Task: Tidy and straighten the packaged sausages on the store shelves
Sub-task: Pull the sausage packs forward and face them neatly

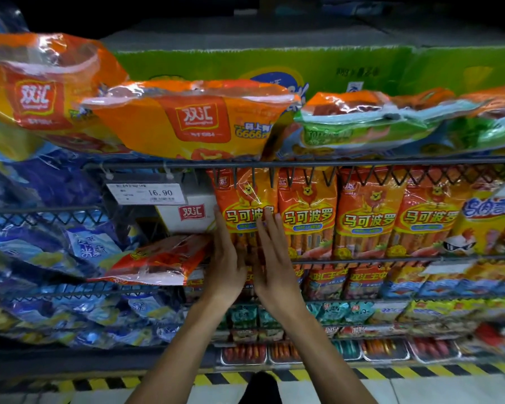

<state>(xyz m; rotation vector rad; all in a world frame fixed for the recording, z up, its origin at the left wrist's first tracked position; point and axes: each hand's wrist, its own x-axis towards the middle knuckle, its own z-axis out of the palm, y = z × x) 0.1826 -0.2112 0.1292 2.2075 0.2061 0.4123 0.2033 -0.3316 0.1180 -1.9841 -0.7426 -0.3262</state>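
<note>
Both hands, left hand (226, 258) and right hand (271, 252), flank the leftmost orange pack (245, 205).

sausage packs (306, 212) orange, yellow label | floor tape (391, 372) yellow-black striped

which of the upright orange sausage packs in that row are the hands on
The leftmost orange pack: the left hand and right hand press it flat-fingered; the other three stand untouched.

Dim wire shelving (274, 164) above hazard-striped floor edge (391, 371).
</note>
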